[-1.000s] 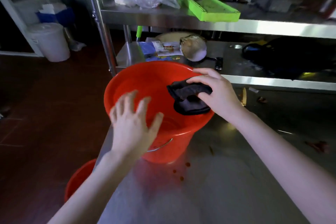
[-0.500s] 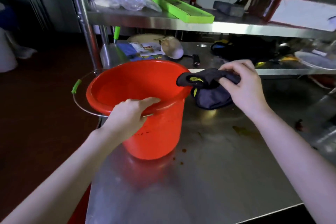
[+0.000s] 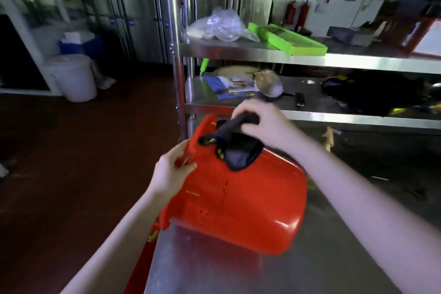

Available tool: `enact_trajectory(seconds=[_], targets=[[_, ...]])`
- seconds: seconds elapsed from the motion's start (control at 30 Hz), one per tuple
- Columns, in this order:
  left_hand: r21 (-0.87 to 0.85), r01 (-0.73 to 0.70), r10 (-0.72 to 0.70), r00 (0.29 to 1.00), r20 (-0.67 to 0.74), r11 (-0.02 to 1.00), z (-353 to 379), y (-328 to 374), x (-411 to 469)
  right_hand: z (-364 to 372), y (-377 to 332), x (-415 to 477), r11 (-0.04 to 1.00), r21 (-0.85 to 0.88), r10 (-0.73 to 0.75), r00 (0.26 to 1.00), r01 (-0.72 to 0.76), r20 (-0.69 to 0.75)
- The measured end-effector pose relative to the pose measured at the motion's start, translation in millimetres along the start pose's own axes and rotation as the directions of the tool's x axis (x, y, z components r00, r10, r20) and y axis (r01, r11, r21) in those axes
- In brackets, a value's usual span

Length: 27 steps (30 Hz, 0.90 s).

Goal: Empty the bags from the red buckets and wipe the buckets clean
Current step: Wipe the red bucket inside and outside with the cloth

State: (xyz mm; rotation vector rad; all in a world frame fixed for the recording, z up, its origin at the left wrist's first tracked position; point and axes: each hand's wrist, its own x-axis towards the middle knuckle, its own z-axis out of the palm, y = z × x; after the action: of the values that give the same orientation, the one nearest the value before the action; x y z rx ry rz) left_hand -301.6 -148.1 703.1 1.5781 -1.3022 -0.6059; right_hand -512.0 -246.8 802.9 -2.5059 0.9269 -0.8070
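Head view: the red bucket (image 3: 238, 198) lies tipped on its side on the steel table (image 3: 238, 274), mouth toward the left. The left hand (image 3: 171, 169) has its grip closed on the rim. The right hand (image 3: 265, 124) clutches a dark cloth (image 3: 236, 150) against the bucket's upper wall.

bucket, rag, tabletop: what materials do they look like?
Red bucket: likely plastic, glossy, with soft highlights on a moulded wall. Dark rag: looks like fabric, matte, folds limply under the right hand. Table: probably stainless steel, brushed, with blurred reflections.
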Motion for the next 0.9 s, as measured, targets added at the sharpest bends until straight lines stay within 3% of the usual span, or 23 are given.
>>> enact_trajectory(seconds=[0.07,0.17,0.23,0.33,0.47,0.53,0.6,0.67,0.73,0.8,0.9], targets=[[0.005,-0.012,0.012,1.0,-0.026,1.0,10,-6,-3,43,1,-7,1.0,0.019,0.014,0.989,-0.018,0.147],[-0.071,0.027,-0.029,0.999,-0.022,0.997,15,-9,-5,69,20,-21,0.991,0.067,0.114,0.993,-0.114,0.008],[-0.226,0.114,-0.097,0.991,0.087,0.967,14,-4,-3,70,37,-31,0.97,-0.068,0.228,0.97,-0.233,-0.082],[-0.44,0.318,-0.285,0.948,0.143,0.84,12,5,18,69,53,-44,0.964,-0.128,0.237,0.971,-0.234,0.007],[-0.1,0.3,-0.307,0.949,-0.071,0.949,24,27,37,74,44,-38,0.986,-0.023,0.165,0.964,-0.164,0.209],[0.18,0.259,-0.241,0.964,-0.115,0.949,38,35,39,80,31,-29,0.969,0.109,0.183,0.938,-0.223,0.293],[0.284,0.24,-0.219,0.97,-0.103,0.928,46,36,43,85,18,-18,0.917,0.26,0.213,0.922,-0.303,0.325],[0.292,0.239,-0.218,0.97,-0.105,0.926,46,34,45,92,13,-10,0.906,0.267,0.262,0.93,-0.329,0.258],[0.301,0.212,-0.186,0.976,-0.113,0.93,45,29,43,107,8,-12,0.957,0.042,0.286,0.958,-0.286,0.027],[0.287,0.184,-0.153,0.98,-0.126,0.94,47,26,38,121,2,-21,0.954,-0.153,0.235,0.959,-0.259,-0.161],[0.279,0.163,-0.126,0.981,-0.147,0.946,47,23,31,124,13,-34,0.956,-0.246,0.092,0.958,-0.161,-0.27]])
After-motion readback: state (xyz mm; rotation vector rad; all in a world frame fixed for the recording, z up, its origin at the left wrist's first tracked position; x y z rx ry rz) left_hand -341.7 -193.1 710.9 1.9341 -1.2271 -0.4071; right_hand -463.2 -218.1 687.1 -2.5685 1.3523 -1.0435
